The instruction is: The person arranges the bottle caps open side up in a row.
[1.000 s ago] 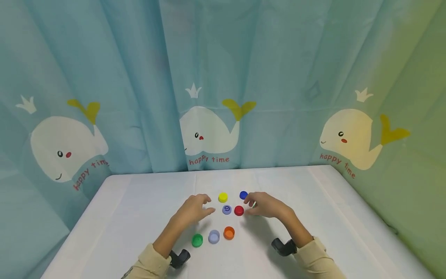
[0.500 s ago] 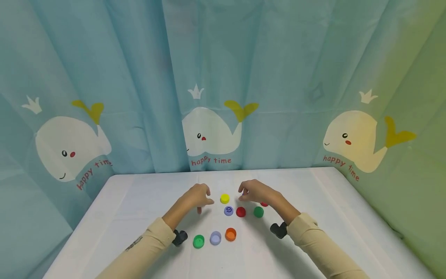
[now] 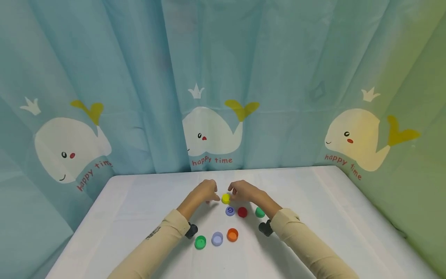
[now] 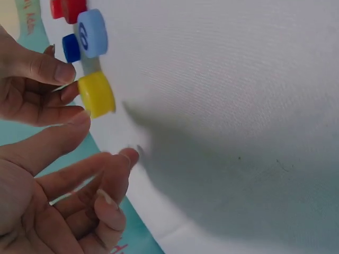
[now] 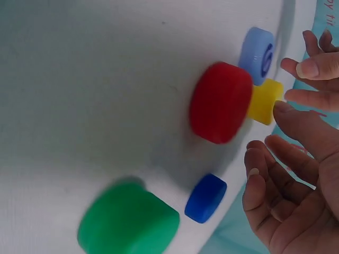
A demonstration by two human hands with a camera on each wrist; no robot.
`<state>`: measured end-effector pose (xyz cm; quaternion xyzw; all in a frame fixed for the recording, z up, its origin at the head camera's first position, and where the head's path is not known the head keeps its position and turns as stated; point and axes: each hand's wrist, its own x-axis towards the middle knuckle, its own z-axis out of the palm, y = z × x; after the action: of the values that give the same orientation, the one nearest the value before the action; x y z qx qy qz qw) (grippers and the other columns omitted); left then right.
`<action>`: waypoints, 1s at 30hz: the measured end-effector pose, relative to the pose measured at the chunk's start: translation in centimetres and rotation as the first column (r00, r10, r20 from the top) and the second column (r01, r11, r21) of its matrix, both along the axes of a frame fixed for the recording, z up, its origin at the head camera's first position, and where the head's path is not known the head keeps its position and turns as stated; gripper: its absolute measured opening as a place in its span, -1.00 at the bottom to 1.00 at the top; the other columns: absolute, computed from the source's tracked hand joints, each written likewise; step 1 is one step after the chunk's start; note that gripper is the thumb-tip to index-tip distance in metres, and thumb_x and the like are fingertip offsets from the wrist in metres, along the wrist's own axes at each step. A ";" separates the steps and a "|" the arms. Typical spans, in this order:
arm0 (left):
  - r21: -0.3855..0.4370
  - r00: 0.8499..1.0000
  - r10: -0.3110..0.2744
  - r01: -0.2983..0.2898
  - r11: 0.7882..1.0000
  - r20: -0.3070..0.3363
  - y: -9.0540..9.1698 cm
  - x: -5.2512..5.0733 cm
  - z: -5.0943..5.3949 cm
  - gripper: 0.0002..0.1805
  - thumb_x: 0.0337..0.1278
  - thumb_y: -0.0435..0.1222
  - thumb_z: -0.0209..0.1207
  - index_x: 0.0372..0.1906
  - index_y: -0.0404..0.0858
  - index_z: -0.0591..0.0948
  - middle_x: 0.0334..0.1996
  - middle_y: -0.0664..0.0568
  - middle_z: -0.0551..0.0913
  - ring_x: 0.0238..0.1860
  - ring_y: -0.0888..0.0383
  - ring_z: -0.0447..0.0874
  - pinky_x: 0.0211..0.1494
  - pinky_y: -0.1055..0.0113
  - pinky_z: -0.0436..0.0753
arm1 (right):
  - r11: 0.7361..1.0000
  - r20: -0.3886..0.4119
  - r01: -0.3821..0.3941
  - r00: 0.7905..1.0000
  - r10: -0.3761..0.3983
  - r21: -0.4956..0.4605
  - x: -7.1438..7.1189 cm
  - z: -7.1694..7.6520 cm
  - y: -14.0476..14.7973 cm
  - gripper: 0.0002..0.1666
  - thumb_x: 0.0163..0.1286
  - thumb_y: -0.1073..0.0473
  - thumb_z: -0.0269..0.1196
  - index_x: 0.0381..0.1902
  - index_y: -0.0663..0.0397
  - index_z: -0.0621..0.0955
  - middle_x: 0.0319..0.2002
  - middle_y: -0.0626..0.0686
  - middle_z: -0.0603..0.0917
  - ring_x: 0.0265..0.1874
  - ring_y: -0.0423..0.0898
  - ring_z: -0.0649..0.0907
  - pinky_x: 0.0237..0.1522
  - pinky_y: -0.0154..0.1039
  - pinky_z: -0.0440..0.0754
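A yellow bottle cap [image 3: 225, 198] stands on the white table between my two hands. My left hand [image 3: 207, 190] hovers just left of it, fingers loosely bent and holding nothing. From the right, my right hand [image 3: 244, 190] reaches toward the cap with curved fingers; whether a fingertip touches it I cannot tell. In the left wrist view, my left thumb [image 4: 61, 137] lies close to the yellow cap's edge. A dark blue cap [image 5: 205, 198] sits near my right hand in the right wrist view, hidden by that hand in the head view.
Nearer lie a light purple cap with a swirl [image 3: 230, 210], a red cap [image 3: 242, 212] and a green cap [image 3: 259, 212]. A front row has hollow-side-up green [image 3: 200, 242], pale purple [image 3: 217, 238] and orange [image 3: 232, 235] caps. A whale-print curtain [image 3: 285, 77] hangs behind the table.
My right hand has moved left and away from over the blue cap, toward the yellow one. My left hand has shifted slightly right and farther out. The caps have stayed in place.
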<state>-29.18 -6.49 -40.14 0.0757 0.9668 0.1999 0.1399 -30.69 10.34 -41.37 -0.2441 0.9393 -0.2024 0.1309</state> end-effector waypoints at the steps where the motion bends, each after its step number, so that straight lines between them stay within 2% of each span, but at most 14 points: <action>1: -0.004 1.000 0.000 0.000 1.000 0.011 0.1 -0.1 0.0 -0.66 -0.04 -0.25 0.39 -0.18 -0.36 0.59 -0.48 -0.03 0.56 -0.55 0.10 0.59 -0.37 0.31 0.57 | 1.000 0.008 0.008 1.000 -0.008 0.001 0.0 -0.2 0.0 -0.62 0.20 0.26 0.35 -0.01 0.19 0.59 -0.37 -0.01 0.58 -0.38 -0.10 0.52 -0.23 -0.28 0.56; 4: -0.015 0.999 -0.006 0.006 1.000 0.044 0.4 -0.3 0.0 -0.69 -0.02 -0.27 0.38 -0.20 -0.35 0.60 -0.48 -0.02 0.56 -0.53 0.11 0.57 -0.34 0.31 0.58 | 1.000 0.016 0.012 1.000 -0.012 -0.003 -0.1 -0.6 -0.1 -0.57 0.17 0.27 0.36 0.02 0.18 0.57 -0.41 -0.02 0.57 -0.41 -0.11 0.51 -0.25 -0.30 0.56; 7: -0.026 0.998 -0.031 0.032 0.999 0.050 0.6 -0.3 0.1 -0.72 -0.02 -0.30 0.37 -0.22 -0.37 0.60 -0.49 -0.03 0.56 -0.56 0.13 0.55 -0.38 0.34 0.57 | 1.000 0.015 -0.011 1.000 0.011 -0.001 -0.1 -1.0 -0.3 -0.55 0.17 0.27 0.37 0.04 0.16 0.57 -0.42 -0.04 0.57 -0.42 -0.12 0.51 -0.23 -0.31 0.57; 11: -0.016 0.998 -0.056 0.057 0.998 0.038 0.6 -0.2 0.0 -0.78 -0.02 -0.33 0.37 -0.28 -0.37 0.63 -0.50 -0.02 0.58 -0.57 0.15 0.55 -0.42 0.36 0.57 | 0.998 -0.008 -0.056 0.998 0.056 0.002 -0.1 -1.1 -0.5 -0.63 0.16 0.26 0.37 -0.04 0.15 0.62 -0.42 -0.05 0.58 -0.41 -0.12 0.50 -0.21 -0.28 0.56; 14: 0.008 0.998 -0.061 0.060 0.998 0.036 0.6 -0.3 -0.1 -0.79 0.00 -0.32 0.36 -0.27 -0.34 0.65 -0.48 -0.01 0.60 -0.53 0.14 0.58 -0.38 0.36 0.58 | 0.998 -0.016 -0.058 0.998 0.058 0.007 -0.2 -1.1 -0.6 -0.68 0.16 0.24 0.38 -0.10 0.15 0.64 -0.43 -0.06 0.57 -0.42 -0.12 0.50 -0.21 -0.27 0.55; 21: 0.019 0.997 -0.075 0.075 0.997 0.026 0.0 -0.1 0.0 -0.73 0.04 -0.26 0.34 -0.18 -0.33 0.63 -0.42 0.00 0.58 -0.51 0.11 0.58 -0.35 0.33 0.57 | 0.998 -0.033 -0.054 0.998 0.055 0.023 -0.5 -0.7 -0.2 -0.72 0.21 0.21 0.33 -0.11 0.15 0.65 -0.41 -0.06 0.59 -0.40 -0.12 0.51 -0.19 -0.26 0.54; 25: 0.041 0.994 -0.106 0.105 0.994 0.018 -0.5 0.0 0.0 -0.70 0.08 -0.21 0.31 -0.17 -0.35 0.64 -0.44 0.00 0.60 -0.53 0.10 0.59 -0.37 0.33 0.56 | 0.998 -0.057 -0.049 0.997 0.050 0.031 -0.5 -0.5 0.1 -0.71 0.22 0.20 0.33 -0.09 0.15 0.63 -0.39 -0.05 0.58 -0.37 -0.12 0.51 -0.18 -0.27 0.55; 30: 0.093 0.988 -0.150 0.145 0.985 0.045 -0.6 0.9 0.0 -0.64 0.12 -0.18 0.28 -0.11 -0.38 0.64 -0.42 -0.01 0.63 -0.53 0.11 0.60 -0.36 0.33 0.58 | 0.994 -0.099 -0.104 0.990 0.102 -0.019 0.0 -0.1 0.2 -0.69 0.21 0.22 0.35 -0.10 0.20 0.62 -0.35 -0.02 0.61 -0.35 -0.13 0.54 -0.21 -0.32 0.56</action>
<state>-28.32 -7.10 -40.11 0.1481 0.9446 0.2341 0.1760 -30.66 10.59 -41.49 -0.3036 0.9282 -0.1943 0.0920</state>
